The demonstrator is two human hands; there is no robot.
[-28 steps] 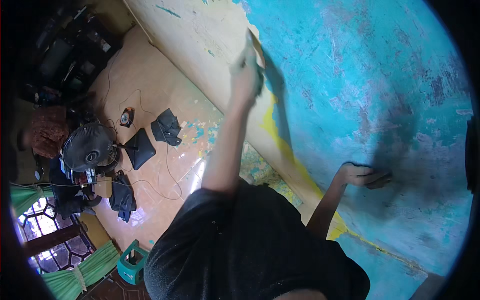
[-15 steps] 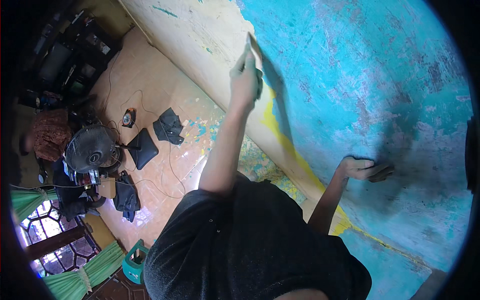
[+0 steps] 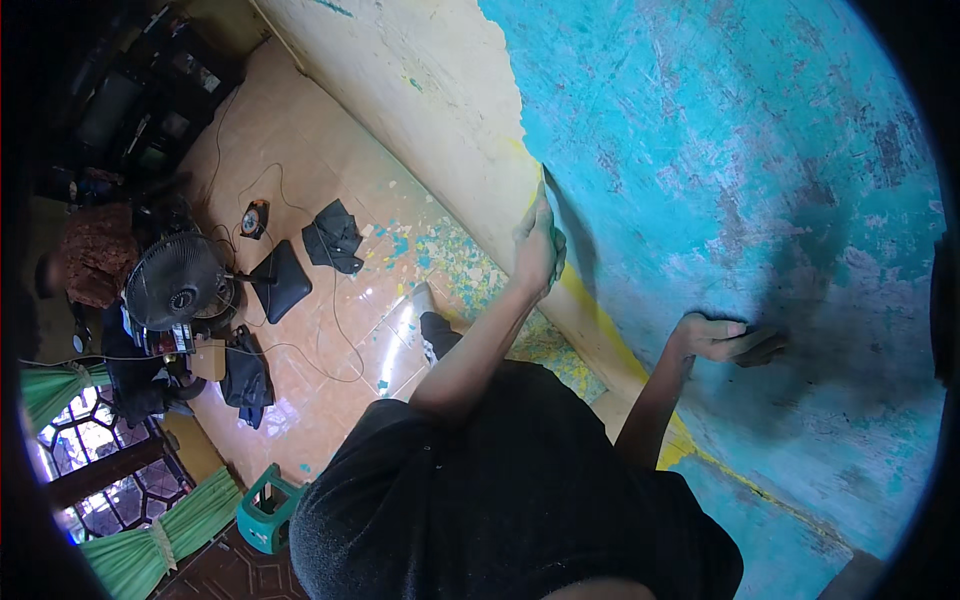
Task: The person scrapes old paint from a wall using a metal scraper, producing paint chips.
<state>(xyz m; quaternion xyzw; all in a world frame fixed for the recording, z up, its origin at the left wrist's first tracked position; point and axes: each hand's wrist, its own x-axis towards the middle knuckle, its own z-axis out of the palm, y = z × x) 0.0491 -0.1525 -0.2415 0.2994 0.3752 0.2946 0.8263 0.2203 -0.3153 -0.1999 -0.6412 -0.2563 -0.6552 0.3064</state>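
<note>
Your left hand (image 3: 538, 245) is up against the wall (image 3: 430, 85), closed in a grip, fingers wrapped around a thin tool (image 3: 543, 177). Only the narrow end shows past your fingertips, pointing away from you; the handle is hidden in your palm. Tip sits at the edge of the blue paint (image 3: 680, 190), apparently touching, though contact is too fine to confirm.

Right of that hand: blue coat, scuffed and patchy, with the hand's shadow falling just beside it. Left of and beyond it: cream surface, blue gone apart from small specks. A yellow strip (image 3: 600, 325) runs along the border from near the tool back toward your right forearm.

Your right hand (image 3: 715, 338) is nearer to you and farther right, beside the blue face, fingers bent and partly curled. Fingertips are in shadow; cannot tell whether it holds anything or presses on the wall.

Below and left of your left hand: paint flakes (image 3: 440, 255) in blue, yellow and cream, scattered over the tiled floor (image 3: 325, 130). Farther left, a dark cloth (image 3: 333, 237), then a black fan (image 3: 175, 285). Well behind the left hand, toward your side, a green stool (image 3: 268, 508).
</note>
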